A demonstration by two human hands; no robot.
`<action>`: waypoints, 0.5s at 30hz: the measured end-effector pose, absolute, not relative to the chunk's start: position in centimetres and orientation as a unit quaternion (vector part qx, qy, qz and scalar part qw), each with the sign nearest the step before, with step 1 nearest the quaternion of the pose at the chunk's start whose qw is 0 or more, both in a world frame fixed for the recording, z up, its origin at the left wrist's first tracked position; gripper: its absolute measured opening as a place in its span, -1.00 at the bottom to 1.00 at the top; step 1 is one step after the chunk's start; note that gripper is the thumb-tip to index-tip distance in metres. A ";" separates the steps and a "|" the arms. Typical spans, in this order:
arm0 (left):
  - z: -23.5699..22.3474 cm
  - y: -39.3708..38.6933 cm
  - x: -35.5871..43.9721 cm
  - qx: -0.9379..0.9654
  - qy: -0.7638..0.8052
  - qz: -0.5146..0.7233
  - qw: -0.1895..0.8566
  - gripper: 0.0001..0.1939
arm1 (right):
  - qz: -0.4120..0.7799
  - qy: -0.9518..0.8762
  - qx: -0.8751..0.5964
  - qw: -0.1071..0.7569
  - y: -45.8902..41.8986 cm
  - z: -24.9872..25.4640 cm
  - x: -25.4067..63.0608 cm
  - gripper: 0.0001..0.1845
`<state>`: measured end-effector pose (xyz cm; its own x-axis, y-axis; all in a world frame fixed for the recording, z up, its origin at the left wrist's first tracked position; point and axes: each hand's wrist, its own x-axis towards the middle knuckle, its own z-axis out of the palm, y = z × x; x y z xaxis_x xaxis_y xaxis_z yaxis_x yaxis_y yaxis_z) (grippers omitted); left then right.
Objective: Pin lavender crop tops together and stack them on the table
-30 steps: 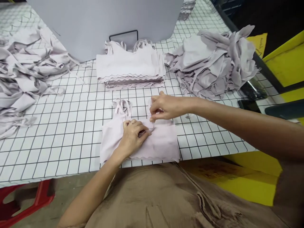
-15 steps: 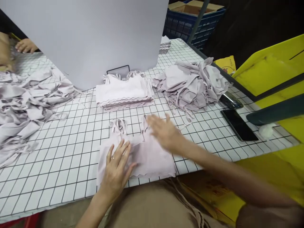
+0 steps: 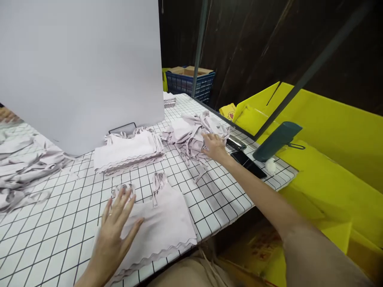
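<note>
A pale pink camisole top (image 3: 166, 221) with thin straps and a wavy hem lies flat near the table's front edge. My left hand (image 3: 115, 227), a ring on one finger, is over its left side with the fingers spread. Farther right, my right hand (image 3: 214, 146) reaches to a loose heap of the same pale fabric (image 3: 191, 133). Its fingers are stretched out at the heap's near side; some fingertips are hard to make out against the cloth. Behind the flat top sits a neat stack of folded tops (image 3: 128, 153) with wavy edges.
A large white board (image 3: 80, 71) stands behind the stack. More loose fabric (image 3: 26, 163) lies at the left, near another person's hand (image 3: 7, 115). At right are a phone (image 3: 248, 164), a dark green bottle (image 3: 277, 141) and a yellow bin (image 3: 335, 139). A blue crate (image 3: 190, 84) stands beyond.
My right hand has left the flat top and moved right and away to the loose heap. My left hand stays over the top's left side. The view has turned to the right.
</note>
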<state>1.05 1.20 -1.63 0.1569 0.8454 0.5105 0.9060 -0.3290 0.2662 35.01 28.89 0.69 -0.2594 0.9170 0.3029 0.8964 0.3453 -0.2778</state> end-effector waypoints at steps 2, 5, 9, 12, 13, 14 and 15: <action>-0.6 2.1 1.4 -0.780 -0.542 -0.304 0.075 -0.30 | 0.041 -0.788 -0.580 0.205 31.5 1.6 34.6 -0.68; 0.1 2.4 0.9 -0.768 -0.550 -0.320 0.068 -0.40 | 0.063 -0.779 -0.574 0.244 33.2 2.1 34.2 -0.73; 0.3 2.5 0.2 -0.719 -0.593 -0.364 0.003 -0.58 | 0.113 -0.760 -0.572 0.288 33.5 2.4 33.4 -0.76; 0.9 3.1 0.1 -0.714 -0.600 -0.358 -0.040 -0.59 | 0.160 -0.727 -0.570 0.349 33.7 4.5 32.9 -0.84; 1.4 3.4 0.1 -0.706 -0.612 -0.351 -0.062 -0.58 | 0.176 -0.715 -0.564 0.374 33.7 5.8 32.8 -0.82; 2.0 3.9 0.2 -0.694 -0.625 -0.346 -0.091 -0.58 | 0.193 -0.705 -0.556 0.397 33.8 7.3 32.7 -0.79; 2.8 4.4 0.5 -0.678 -0.634 -0.349 -0.125 -0.58 | 0.209 -0.698 -0.543 0.418 33.7 9.0 32.6 -0.77</action>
